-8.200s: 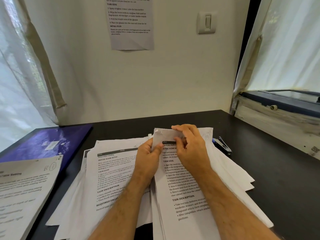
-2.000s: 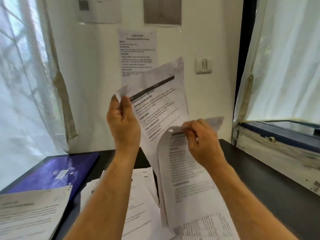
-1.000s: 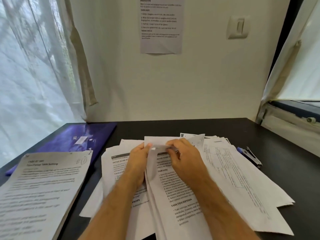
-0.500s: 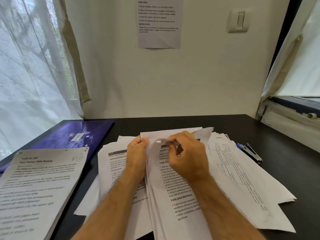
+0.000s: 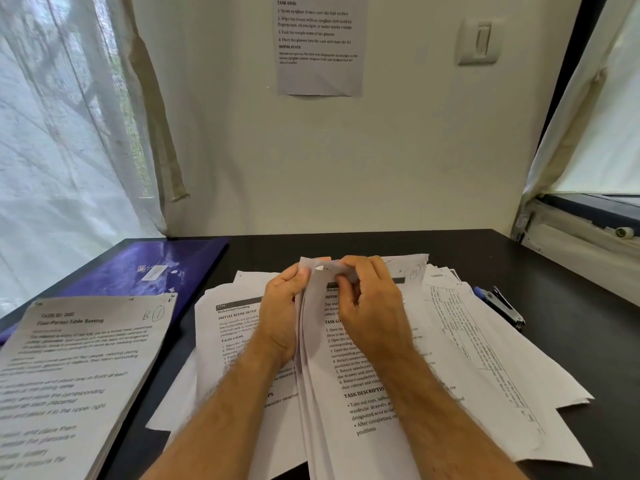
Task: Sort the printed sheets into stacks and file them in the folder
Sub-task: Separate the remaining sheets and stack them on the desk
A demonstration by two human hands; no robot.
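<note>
A loose pile of printed sheets (image 5: 460, 344) covers the middle of the dark table. On top of it lies a sheaf of pages (image 5: 360, 403) whose top-left corner is curled up. My left hand (image 5: 280, 313) grips that sheaf's left edge near the top. My right hand (image 5: 374, 306) pinches the curled corner next to it, fingers bent over the paper. A neat stack of sheets (image 5: 69, 372) lies at the near left. The purple folder (image 5: 138, 271) lies closed behind that stack.
A blue and metal stapler (image 5: 498, 304) lies on the table right of the pile. A printed notice (image 5: 318, 46) hangs on the wall ahead. Curtains hang at the left, and a window sill (image 5: 585, 230) juts in at the right. The dark table (image 5: 571, 299) shows bare at the far right.
Two seconds ago both hands held sheets up in the air; they have come down onto the pile. Over the last second my right hand's fingers shifted slightly on the curled corner.
</note>
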